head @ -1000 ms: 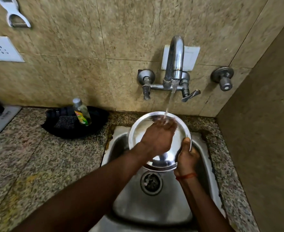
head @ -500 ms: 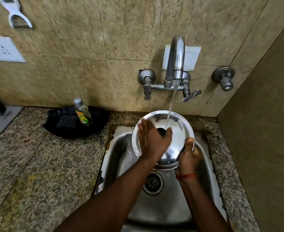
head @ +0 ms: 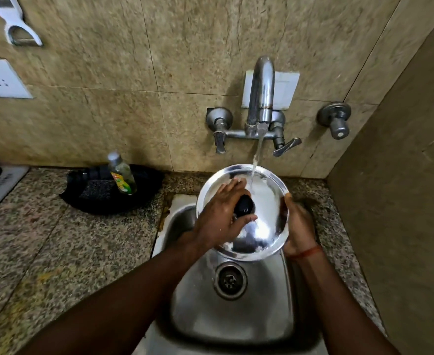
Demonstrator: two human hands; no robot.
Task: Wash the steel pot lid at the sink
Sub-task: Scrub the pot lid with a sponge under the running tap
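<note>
The round steel pot lid is tilted toward me over the steel sink, under the running tap. Water lands on its upper half. A black knob sits at the lid's centre. My left hand lies on the lid's face, fingers and thumb curled around the knob. My right hand grips the lid's right rim from behind, thumb on the edge.
A dish soap bottle stands in a black tray on the granite counter left of the sink. A side wall closes in on the right. The drain lies below the lid. A second valve projects from the wall.
My left hand slid from the lid's top edge down to its centre, and its fingers now wrap around the black knob. The lid stays under the stream, held by my right hand.
</note>
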